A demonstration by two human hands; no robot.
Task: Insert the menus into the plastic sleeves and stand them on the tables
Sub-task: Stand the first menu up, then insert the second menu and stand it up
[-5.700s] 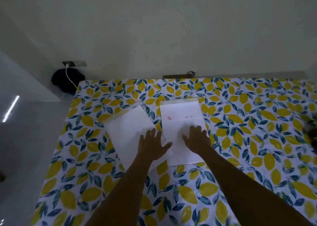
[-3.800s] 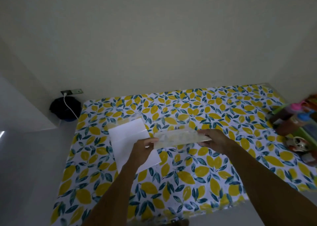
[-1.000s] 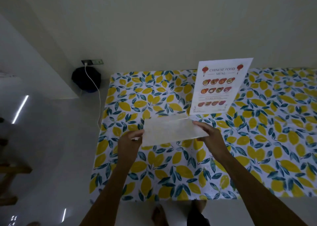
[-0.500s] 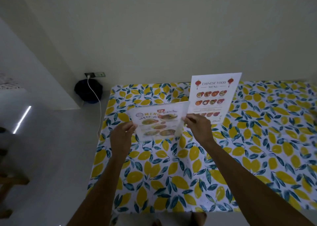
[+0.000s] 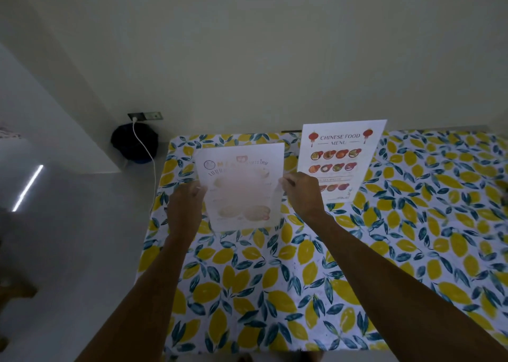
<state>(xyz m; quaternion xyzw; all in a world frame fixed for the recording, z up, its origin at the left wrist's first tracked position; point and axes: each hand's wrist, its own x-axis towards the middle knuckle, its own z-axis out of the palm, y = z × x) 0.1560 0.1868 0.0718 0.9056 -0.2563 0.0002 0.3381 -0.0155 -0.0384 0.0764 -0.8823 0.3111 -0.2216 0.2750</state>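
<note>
While we hold the Thai menu (image 5: pixel 242 188) up straight, our left hand (image 5: pixel 184 199) pinches its left edge and our right hand (image 5: pixel 302 193) pinches its right edge. Its bottom edge sits low by the surface (image 5: pixel 412 251) with the lemon cloth; we cannot tell if it touches. Just beside it, on the right, the Chinese food menu (image 5: pixel 341 158) stands up near the back edge by the wall (image 5: pixel 247 45). Lots of bare cloth lies open in front and far to the right.
</note>
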